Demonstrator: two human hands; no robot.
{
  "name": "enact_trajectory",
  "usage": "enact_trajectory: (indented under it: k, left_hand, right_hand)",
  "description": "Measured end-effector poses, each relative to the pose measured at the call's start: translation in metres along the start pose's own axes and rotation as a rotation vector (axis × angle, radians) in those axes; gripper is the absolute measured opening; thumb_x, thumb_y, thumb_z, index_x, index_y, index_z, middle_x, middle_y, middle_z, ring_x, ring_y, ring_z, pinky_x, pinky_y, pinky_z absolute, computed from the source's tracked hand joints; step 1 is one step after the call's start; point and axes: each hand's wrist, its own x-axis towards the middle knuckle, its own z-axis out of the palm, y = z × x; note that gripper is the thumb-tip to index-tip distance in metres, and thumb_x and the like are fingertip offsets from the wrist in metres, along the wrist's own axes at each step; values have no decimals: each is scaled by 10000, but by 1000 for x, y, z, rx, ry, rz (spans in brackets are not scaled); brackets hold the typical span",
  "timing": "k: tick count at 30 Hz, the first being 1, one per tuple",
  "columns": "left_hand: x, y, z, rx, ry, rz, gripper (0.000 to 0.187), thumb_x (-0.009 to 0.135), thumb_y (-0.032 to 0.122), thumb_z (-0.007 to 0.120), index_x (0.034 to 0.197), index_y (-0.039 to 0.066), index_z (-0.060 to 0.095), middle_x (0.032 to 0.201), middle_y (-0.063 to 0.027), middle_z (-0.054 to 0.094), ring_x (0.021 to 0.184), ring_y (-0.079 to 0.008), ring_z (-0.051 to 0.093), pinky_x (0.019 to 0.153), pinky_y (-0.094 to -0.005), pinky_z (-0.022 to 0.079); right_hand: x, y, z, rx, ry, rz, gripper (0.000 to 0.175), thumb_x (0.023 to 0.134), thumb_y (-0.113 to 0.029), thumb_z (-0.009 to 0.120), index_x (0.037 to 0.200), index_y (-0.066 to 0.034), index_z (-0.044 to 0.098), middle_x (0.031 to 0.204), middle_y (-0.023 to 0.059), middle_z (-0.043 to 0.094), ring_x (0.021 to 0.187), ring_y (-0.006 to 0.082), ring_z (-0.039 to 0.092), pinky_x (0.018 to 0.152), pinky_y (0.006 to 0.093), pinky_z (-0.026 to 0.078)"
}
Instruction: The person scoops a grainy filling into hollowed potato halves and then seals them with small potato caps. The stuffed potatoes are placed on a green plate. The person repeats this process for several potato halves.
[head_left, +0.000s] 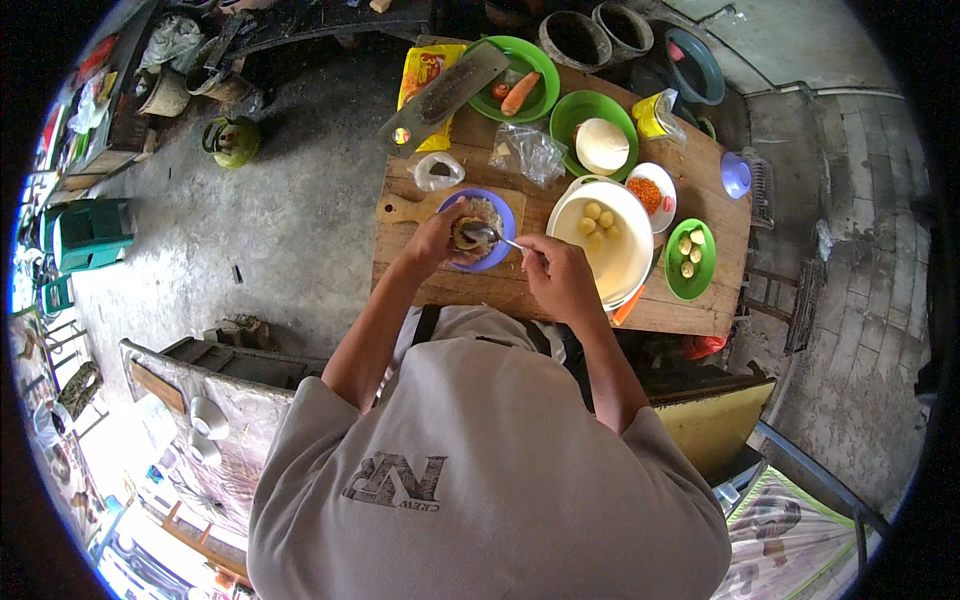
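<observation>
Over a purple bowl (508, 225) my left hand (433, 238) grips a small round brownish food piece (463, 238), which looks like a hollowed potato. My right hand (553, 271) holds a metal spoon (486, 234) by its handle, and the bowl of the spoon is at that piece. Pale, finely shredded or mashed food (487, 207) lies in the purple bowl, partly hidden by my left hand. Under the bowl is a wooden cutting board (397, 208). To the right, a white tub (643, 262) contains several peeled potatoes (596, 217) in cloudy liquid.
A green plate (690, 286) bears several pale pieces. Behind the tub stand a white bowl of chopped orange food (645, 193) and a green bowl (562, 124) with a large white root. Farther back are carrots (520, 94) and a flat slicer (450, 94). An orange knife handle (628, 306) lies beside the tub.
</observation>
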Motion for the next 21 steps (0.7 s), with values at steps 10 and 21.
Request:
enact_trajectory:
  k: [10,21]
  left_hand:
    - [-21,12,13,150,-57,49,886,998,805,297,1225,36,673,1032,-97,749,774,-189,736,638,-344,632]
    - [-25,20,14,194,-115,-31,874,1011,784,290,1279,39,660,1091,-108,743,920,-198,750,735,-346,660]
  right_hand:
    - [8,26,-2,217,-223,166,237,998,-64,598,1178,-4,739,828,46,731,768,113,692,696,277,533]
    - [8,35,6,93,-178,140,201,972,-64,628,1088,0,778,808,103,768,767,160,745,701,310,562]
